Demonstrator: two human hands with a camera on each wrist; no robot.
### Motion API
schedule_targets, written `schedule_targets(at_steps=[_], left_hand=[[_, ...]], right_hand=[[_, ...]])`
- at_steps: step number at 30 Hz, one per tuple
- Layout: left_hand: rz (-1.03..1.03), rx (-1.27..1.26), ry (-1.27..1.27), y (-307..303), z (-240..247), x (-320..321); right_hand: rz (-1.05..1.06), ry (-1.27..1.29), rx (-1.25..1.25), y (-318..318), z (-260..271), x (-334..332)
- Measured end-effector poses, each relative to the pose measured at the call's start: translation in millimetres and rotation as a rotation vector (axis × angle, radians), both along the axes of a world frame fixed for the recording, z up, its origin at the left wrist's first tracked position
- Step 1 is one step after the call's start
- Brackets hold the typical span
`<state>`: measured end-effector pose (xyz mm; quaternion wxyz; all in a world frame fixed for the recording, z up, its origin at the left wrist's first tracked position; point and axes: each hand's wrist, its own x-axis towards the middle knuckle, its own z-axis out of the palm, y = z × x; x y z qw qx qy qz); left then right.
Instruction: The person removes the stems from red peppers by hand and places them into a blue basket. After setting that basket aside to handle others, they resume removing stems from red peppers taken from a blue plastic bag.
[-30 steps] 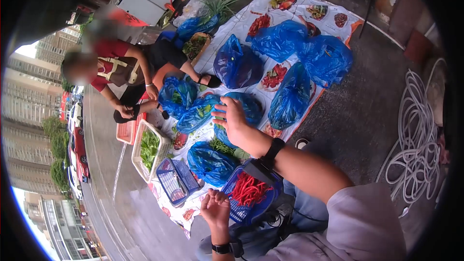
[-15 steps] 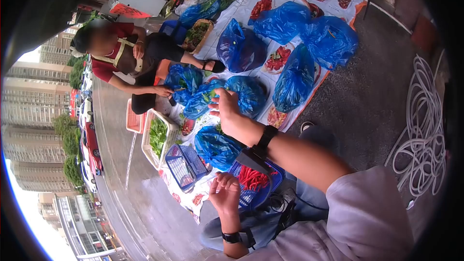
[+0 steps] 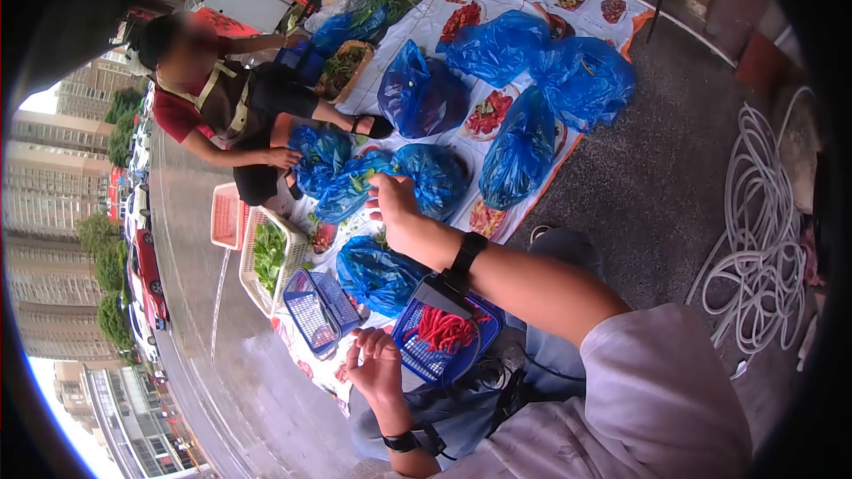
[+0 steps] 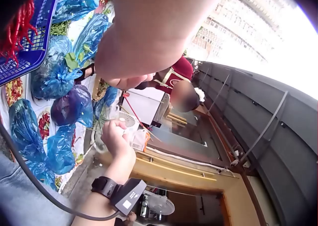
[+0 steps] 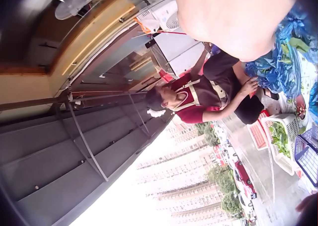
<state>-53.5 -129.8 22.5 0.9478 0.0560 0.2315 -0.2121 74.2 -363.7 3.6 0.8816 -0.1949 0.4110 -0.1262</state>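
My left hand is raised with its fingers loosely bent, holding nothing. It hovers beside a blue mesh basket of red chili peppers. My right hand is held forward in the air, also empty, its fingers slightly bent. In the head view it overlaps blue plastic bags on the printed sheet. Another blue bag lies between my two hands. In the left wrist view my right hand shows past the large, near left hand.
Across the sheet a seated person in an apron touches a bag. A cream basket of leafy greens and a second blue basket stand nearby. Several more blue bags lie farther off. A coiled hose lies right.
The seated person first sits with arms drawn in, then reaches to the bags; now their other arm stretches toward the back containers. My hands stay raised and empty while the head view shifts slightly.
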Motion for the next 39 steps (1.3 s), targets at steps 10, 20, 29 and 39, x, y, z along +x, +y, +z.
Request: schedule_targets(at_steps=[10,20,29,39], left_hand=[[-0.011,0.016,-0.002,6,-9,5],[-0.073,0.070,-0.053,3,-17,6],[-0.117,0.065,-0.063,3,-25,6],[-0.138,0.094,-0.044,7,-36,9]], right_hand=[[0.156,-0.068,-0.050,1,-10,-1],[0.148,-0.097,-0.017,-10,-14,-4],[0.163,-0.116,0.007,-16,-14,-6],[0.170,-0.131,0.034,-19,-14,-7]])
